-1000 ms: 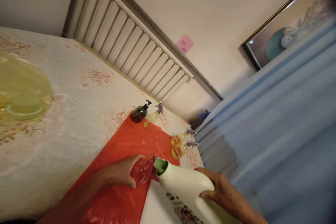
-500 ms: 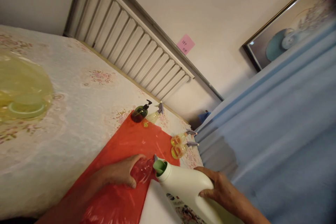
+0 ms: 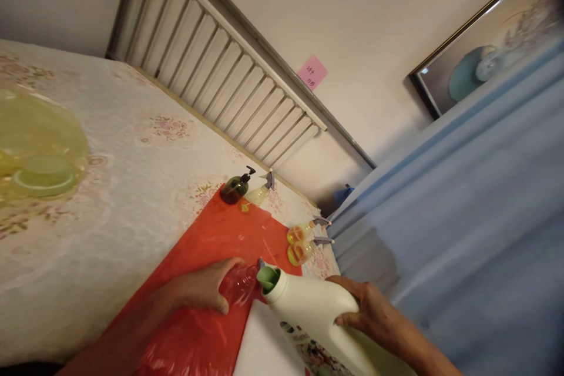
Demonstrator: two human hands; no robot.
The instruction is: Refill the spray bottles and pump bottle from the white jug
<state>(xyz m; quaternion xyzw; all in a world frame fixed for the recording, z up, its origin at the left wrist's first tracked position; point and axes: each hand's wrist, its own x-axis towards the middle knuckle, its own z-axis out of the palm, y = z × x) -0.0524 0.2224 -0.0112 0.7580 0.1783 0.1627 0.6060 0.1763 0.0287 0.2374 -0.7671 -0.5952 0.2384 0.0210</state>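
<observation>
Your right hand (image 3: 374, 314) is wrapped around the body of the white jug (image 3: 315, 320), fingers curled over its upper side, gripping it firmly. The jug is tipped far over: long axis runs from lower right up to upper left, with the green spout (image 3: 267, 278) as the leading end, pointing left toward the clear bottle (image 3: 240, 283). The spout sits right at the clear bottle's mouth; can't tell if they touch. Your left hand (image 3: 205, 289) is closed around that clear bottle, holding it against the red plastic sheet (image 3: 207, 241). The bottle's axis runs roughly left to right, neck toward the jug. Both are at the near edge of the table (image 3: 110, 188), on the sheet's right side. Further back on the sheet: a dark green pump bottle (image 3: 234, 188) with a pale spray bottle (image 3: 259, 191) just beside it, and two yellow spray bottles (image 3: 302, 242) side by side near the table's right edge. A translucent yellow basin (image 3: 37, 155) sits well apart on the left. Pink note (image 3: 311, 72) on the wall.
</observation>
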